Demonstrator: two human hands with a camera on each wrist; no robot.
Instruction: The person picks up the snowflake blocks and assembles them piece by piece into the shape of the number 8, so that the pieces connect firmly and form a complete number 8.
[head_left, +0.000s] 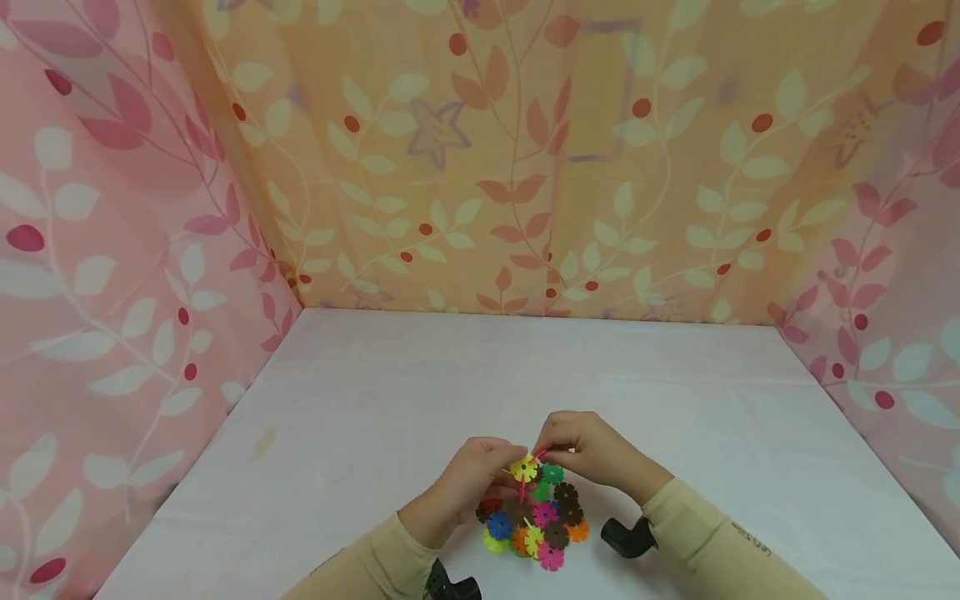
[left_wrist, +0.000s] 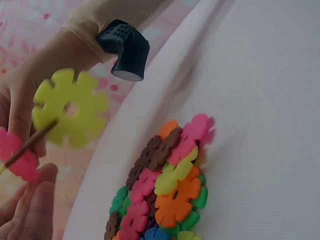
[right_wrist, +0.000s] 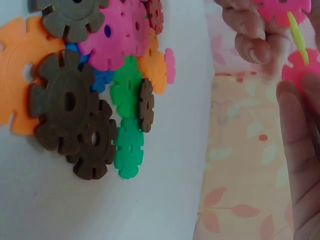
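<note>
Both hands meet over a pile of flower-shaped plastic discs [head_left: 544,513]. The left hand [head_left: 474,468] pinches a small cluster of joined discs. In that cluster a yellow disc [left_wrist: 70,112] faces the left wrist camera, with a brown disc [left_wrist: 31,142] edge-on and a pink disc [left_wrist: 20,162] beside it. The right hand [head_left: 592,447] pinches a pink disc [right_wrist: 300,72] between thumb and fingers. A yellow disc [right_wrist: 298,39] stands edge-on between this pink disc and another pink disc [right_wrist: 282,9] near the left hand's fingers [right_wrist: 249,27]. Fingers partly hide the joints.
Under the pile lies a white-covered table [head_left: 450,367]. Floral cloth walls [head_left: 480,167] stand at the back and both sides. A black wrist camera [head_left: 628,537] sits by the right sleeve, and another black camera [head_left: 453,586] by the left.
</note>
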